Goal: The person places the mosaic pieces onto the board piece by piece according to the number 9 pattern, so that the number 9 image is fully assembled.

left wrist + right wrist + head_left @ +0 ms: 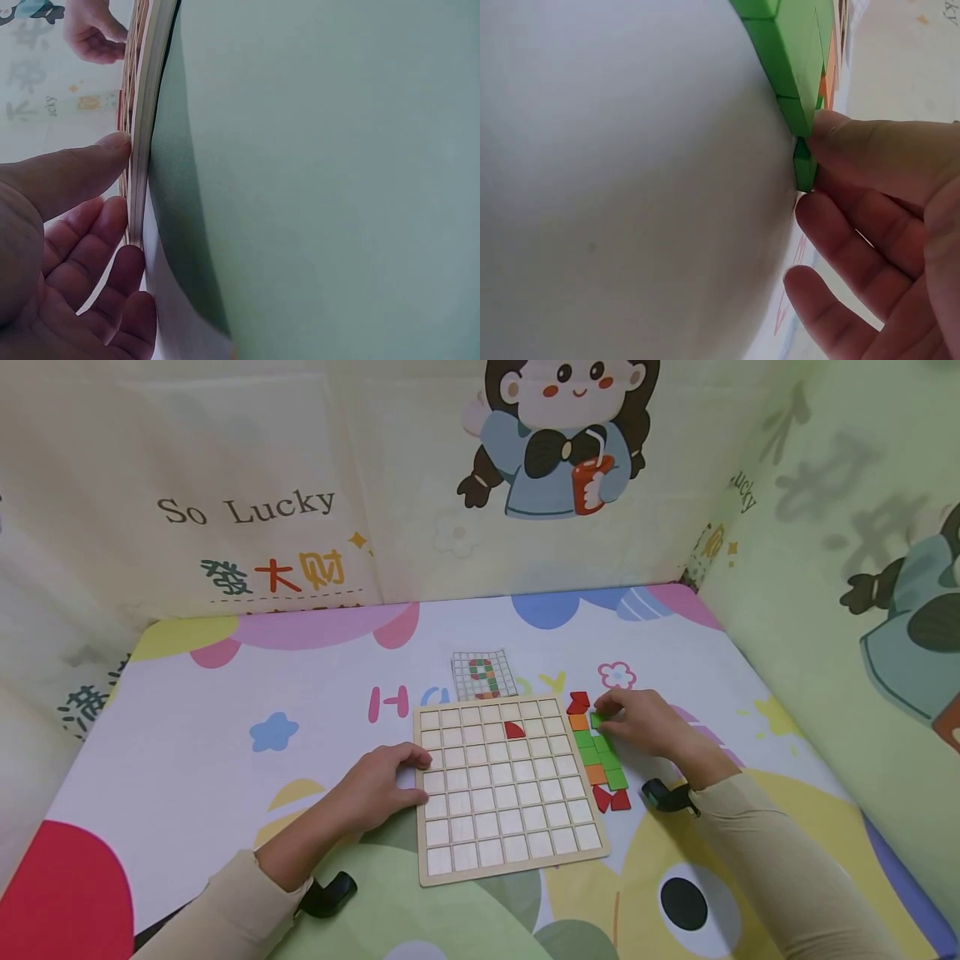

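Right hand (641, 724): green tile (803, 168) at fingertips.

Pale cartoon-printed walls (405, 485) border a colourful tabletop (187, 710).

Bright head view, dimmer wrist views.

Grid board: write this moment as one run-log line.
left grip: touching board edge; right grip: pinching green tile; red piece: in board cell
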Demonstrator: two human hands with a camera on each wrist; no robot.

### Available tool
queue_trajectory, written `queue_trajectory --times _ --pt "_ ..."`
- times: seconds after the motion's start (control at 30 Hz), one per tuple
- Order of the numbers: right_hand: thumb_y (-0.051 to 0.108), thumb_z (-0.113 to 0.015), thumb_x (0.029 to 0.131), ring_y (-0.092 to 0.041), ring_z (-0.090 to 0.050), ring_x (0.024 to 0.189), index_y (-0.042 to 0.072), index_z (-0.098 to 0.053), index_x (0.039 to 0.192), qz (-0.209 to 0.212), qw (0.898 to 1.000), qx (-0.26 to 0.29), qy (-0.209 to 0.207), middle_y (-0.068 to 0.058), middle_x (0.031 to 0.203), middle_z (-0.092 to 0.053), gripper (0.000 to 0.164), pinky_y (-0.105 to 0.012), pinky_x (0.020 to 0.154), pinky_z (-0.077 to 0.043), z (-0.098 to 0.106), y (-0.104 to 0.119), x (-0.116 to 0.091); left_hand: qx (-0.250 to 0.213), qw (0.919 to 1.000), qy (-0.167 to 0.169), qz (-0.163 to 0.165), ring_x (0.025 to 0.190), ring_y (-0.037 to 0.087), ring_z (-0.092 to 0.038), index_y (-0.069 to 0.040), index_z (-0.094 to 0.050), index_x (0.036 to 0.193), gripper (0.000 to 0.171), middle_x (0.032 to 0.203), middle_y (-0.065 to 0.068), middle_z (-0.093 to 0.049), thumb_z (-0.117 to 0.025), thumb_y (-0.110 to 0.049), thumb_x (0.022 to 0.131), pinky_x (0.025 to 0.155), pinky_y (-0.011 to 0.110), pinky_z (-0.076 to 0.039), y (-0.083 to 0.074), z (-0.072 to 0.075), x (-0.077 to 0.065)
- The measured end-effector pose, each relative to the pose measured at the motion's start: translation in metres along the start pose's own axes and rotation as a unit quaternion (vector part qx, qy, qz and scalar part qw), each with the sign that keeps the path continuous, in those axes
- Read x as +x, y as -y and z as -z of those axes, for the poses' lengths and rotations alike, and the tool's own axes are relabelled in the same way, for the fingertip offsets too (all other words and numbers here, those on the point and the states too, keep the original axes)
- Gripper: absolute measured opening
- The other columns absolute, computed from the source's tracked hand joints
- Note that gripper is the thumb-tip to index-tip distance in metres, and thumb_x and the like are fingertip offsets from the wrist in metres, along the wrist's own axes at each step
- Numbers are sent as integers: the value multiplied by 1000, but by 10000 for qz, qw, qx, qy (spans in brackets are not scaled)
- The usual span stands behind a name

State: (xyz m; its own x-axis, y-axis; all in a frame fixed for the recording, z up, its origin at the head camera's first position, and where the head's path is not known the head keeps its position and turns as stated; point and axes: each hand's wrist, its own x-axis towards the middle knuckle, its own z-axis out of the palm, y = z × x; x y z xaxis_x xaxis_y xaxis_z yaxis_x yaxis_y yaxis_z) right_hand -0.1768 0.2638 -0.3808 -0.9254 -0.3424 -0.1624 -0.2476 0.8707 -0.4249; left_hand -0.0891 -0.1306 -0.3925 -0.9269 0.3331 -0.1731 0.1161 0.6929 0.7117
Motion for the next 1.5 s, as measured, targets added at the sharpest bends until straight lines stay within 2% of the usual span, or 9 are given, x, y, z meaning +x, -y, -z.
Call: queue_trajectory --times 0.53,0.83,1.13,1.33,1.5 --pt "12 -72 90 -35 -62 104 -5 -63 121 140 9997 -218 -40 -17 111 -68 37 -52 96 -48 -4 1 5 18 10000 -1 -53 111 25 -55 -10 -66 117 37 108 -4 -65 -81 -12 84 98 45 -45 0 1 -1" --pt "13 -72 91 -34 -61 104 -4 -64 122 144 9998 63 -134 -16 112 -68 36 -51 92 -51 1 8 2 9 10000 -9 -72 111 25 -55 -9 -66 117 37 108 -4 -65 -81 -12 84 98 45 -45 0 1 -2" --pt "12 -71 91 -33 -62 101 -3 -65 120 557 9981 62 -272 -15 109 -69 33 -51 90 -52 2 20 3 -9 10000 -11 -91 111 25 -55 -9 -66 117 37 108 -4 -66 -81 -12 84 98 45 -45 1 1 -1" --pt "12 -72 91 -33 -62 104 -4 -66 119 673 9973 70 -288 -15 110 -69 33 -50 93 -51 3 27 5 -17 9999 -23 -106 110 25 -55 -10 -66 117 37 108 -4 -65 -81 -12 84 98 45 -45 1 1 -1" --pt "12 -73 90 -30 -63 99 -3 -66 119 787 9963 149 -298 -11 105 -69 33 -49 91 -51 2 33 7 14 10000 -36 -88 110 25 -55 -10 -66 117 36 107 -4 -65 -81 -12 84 97 44 -46 1 0 0"
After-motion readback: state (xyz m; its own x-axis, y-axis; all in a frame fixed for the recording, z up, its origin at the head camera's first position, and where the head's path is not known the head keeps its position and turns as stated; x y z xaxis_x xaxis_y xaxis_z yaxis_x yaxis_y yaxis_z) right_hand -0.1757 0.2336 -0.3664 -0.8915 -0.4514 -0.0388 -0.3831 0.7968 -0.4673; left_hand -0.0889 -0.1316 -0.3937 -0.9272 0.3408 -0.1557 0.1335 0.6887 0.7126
